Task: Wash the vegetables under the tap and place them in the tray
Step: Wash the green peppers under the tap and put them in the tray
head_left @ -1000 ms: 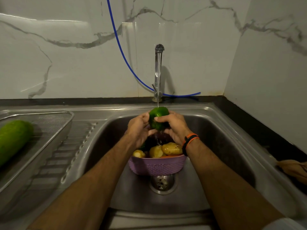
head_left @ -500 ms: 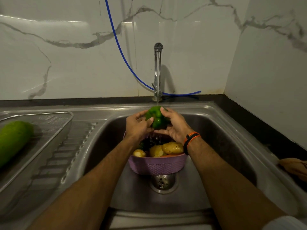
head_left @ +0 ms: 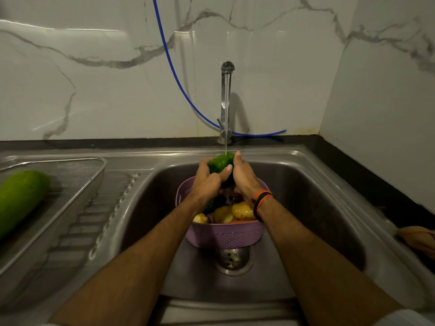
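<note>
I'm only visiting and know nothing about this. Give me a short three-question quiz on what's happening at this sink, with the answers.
1. True or false: water from the tap is falling on the green pepper.
2. Which hands hold the pepper? A) left hand only B) right hand only C) both
3. Fill in: the large green gourd lies in the metal ____ left of the sink.

Key
1. True: the stream meets the pepper's top.
2. C: both, above the purple basket of potatoes.
3. Tray.
</note>
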